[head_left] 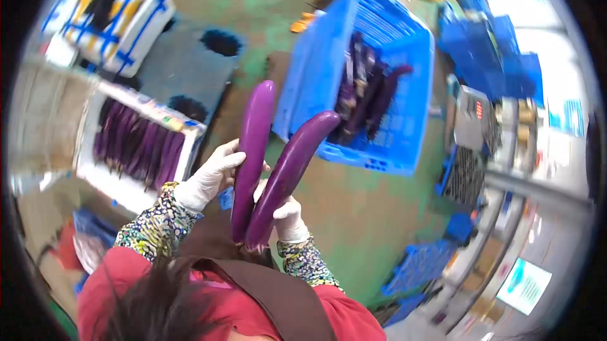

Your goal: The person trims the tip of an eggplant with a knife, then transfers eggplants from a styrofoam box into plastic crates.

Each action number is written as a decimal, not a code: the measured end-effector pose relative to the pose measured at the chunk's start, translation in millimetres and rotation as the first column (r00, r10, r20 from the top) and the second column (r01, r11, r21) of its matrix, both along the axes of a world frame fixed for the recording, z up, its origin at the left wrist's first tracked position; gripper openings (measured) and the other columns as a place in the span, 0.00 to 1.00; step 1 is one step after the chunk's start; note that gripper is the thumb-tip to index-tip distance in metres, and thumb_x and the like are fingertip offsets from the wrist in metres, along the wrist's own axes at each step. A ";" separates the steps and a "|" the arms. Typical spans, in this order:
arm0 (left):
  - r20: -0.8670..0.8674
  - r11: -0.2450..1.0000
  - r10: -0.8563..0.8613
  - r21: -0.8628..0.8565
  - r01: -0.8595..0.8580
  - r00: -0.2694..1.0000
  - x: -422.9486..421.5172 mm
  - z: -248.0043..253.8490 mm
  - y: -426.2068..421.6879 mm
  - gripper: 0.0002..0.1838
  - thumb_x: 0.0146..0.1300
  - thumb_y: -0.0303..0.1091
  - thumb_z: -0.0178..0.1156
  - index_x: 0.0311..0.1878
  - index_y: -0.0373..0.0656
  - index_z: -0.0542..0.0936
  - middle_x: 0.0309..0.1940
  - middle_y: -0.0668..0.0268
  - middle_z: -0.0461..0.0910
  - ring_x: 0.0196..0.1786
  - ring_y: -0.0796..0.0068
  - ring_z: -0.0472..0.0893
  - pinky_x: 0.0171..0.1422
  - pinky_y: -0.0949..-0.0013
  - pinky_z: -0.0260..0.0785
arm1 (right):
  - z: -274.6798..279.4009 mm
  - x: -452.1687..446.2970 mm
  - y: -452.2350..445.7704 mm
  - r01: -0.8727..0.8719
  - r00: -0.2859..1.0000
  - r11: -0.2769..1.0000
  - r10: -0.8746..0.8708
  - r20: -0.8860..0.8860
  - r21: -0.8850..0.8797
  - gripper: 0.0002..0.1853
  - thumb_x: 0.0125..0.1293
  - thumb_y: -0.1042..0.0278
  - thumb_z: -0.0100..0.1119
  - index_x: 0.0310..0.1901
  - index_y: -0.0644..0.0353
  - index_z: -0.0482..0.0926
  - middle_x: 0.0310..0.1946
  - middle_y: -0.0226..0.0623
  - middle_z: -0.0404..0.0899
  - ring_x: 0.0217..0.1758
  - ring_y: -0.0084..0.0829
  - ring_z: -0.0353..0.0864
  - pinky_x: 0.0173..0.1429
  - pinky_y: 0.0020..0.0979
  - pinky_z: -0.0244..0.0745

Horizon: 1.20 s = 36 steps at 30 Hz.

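Observation:
Two long purple eggplants are held up side by side, their lower ends close together and their upper ends apart. My left hand (212, 175), in a white glove, is closed around the lighter, more upright eggplant (255, 132). The darker eggplant (294, 167), tilted to the right, is gripped by my gloved right hand (283, 214). Beyond them, a blue crate (403, 129) holds several dark eggplants (367, 91). At the left, a white foam box (138, 198) contains a row of purple eggplants (139, 142).
Stacked foam boxes with blue tape (136, 31) stand at the upper left beside a grey-blue pallet (183, 66). A scale with a red display (471, 116) is at the right, near stacked blue crates (474, 56). More blue crates (420, 265) lie at the lower right.

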<state>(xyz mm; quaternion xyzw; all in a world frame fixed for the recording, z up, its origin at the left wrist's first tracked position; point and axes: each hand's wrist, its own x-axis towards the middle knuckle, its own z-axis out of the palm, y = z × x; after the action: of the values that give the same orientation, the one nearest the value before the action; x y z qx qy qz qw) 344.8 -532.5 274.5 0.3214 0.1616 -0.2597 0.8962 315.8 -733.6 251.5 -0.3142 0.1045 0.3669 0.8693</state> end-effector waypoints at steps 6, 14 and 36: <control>-0.072 0.894 0.433 0.159 -0.418 0.899 -88.9 -22.7 103.7 0.24 0.62 0.35 0.66 0.60 0.46 0.70 0.38 0.71 0.75 0.36 0.79 0.78 0.38 0.69 0.79 | -3.5 -8.3 80.2 -0.383 0.923 0.899 0.384 -0.037 -0.214 0.28 0.39 0.72 0.68 0.48 0.69 0.79 0.57 0.54 0.76 0.49 0.45 0.84 0.51 0.41 0.82; -0.022 0.695 0.719 -0.022 -0.719 0.695 -244.4 -54.7 172.4 0.29 0.63 0.27 0.50 0.68 0.35 0.64 0.59 0.60 0.75 0.58 0.68 0.78 0.64 0.64 0.72 | -17.1 -135.4 207.4 -0.388 0.803 0.711 0.573 0.164 -0.587 0.24 0.58 0.75 0.67 0.57 0.65 0.73 0.47 0.33 0.79 0.47 0.23 0.78 0.54 0.27 0.74; -0.042 0.493 0.825 0.541 -0.681 0.563 -362.6 -52.9 248.0 0.32 0.61 0.36 0.65 0.65 0.31 0.68 0.56 0.59 0.76 0.56 0.71 0.76 0.65 0.68 0.66 | -39.5 -214.3 320.7 -0.678 0.633 0.618 0.766 0.112 -0.398 0.31 0.60 0.76 0.67 0.65 0.63 0.67 0.52 0.31 0.76 0.54 0.23 0.74 0.62 0.26 0.69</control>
<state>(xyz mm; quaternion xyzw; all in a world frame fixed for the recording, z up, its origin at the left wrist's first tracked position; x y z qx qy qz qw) -17.8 -284.5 221.7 0.3783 0.4765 0.1663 0.7760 101.6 -412.9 212.0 -0.5122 -0.0942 0.6193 0.5875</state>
